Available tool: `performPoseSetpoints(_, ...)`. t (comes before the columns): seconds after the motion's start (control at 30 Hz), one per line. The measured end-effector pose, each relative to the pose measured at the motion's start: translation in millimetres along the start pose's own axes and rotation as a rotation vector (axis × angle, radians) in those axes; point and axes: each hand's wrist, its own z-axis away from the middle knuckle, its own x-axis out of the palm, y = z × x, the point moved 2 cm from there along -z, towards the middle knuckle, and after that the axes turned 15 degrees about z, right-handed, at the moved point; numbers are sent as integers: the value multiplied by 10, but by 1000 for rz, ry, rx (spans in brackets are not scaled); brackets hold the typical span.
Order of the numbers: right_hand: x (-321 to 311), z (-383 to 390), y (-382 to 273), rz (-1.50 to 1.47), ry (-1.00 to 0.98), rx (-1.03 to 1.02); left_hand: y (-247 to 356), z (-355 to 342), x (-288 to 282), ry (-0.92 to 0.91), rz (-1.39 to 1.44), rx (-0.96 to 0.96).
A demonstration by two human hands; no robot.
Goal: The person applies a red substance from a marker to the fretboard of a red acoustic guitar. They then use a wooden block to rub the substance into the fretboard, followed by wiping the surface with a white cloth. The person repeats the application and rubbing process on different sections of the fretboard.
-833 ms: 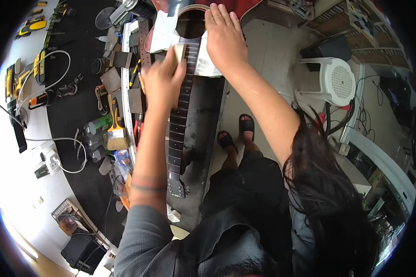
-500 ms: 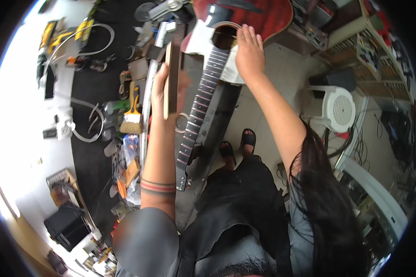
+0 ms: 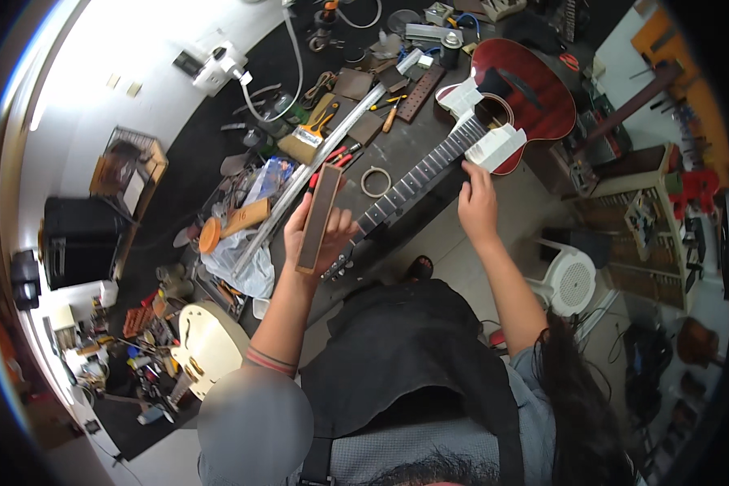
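My left hand (image 3: 293, 240) is closed around a long, flat sanding block (image 3: 320, 219) with a dark brown face and pale wooden edges, held upright beside the guitar's headstock end. A red acoustic guitar (image 3: 547, 95) lies on the workbench, its dark fretted neck (image 3: 419, 177) slanting down toward me. White paper (image 3: 496, 149) covers its top on both sides of the fretboard by the soundhole. Near the lower sheet, my right hand (image 3: 479, 206) hovers just off the guitar body, fingers loosely extended and holding nothing.
Along the black workbench (image 3: 414, 130) lie a long metal straightedge (image 3: 344, 130), a wide brush (image 3: 301, 144), a tape roll (image 3: 375, 182) and pliers (image 3: 344, 155). A cream guitar body (image 3: 211, 347) rests lower left. A white plastic stool (image 3: 571, 279) stands on the floor at right.
My view has swung, bringing the cream guitar body into sight. My right hand has come off the red guitar's top. The block in my left hand has turned, showing its broad brown face.
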Motion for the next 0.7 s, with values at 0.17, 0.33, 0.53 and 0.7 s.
performPoseSetpoints(0.17,-214,1101,-83,2,-310,-12,373,909,-412,159,-35,137)
performPoseSetpoints(0.33,-274,2637,526,210,-663,53,895,1793,-1332,570,-665,227)
performPoseSetpoints(0.53,-625,4334,1377,152,-1039,535,751,2449,-2449,646,-1056,355)
performPoseSetpoints(0.7,-793,4675,1170,221,-1159,604,650,2627,-2660,783,-1655,224)
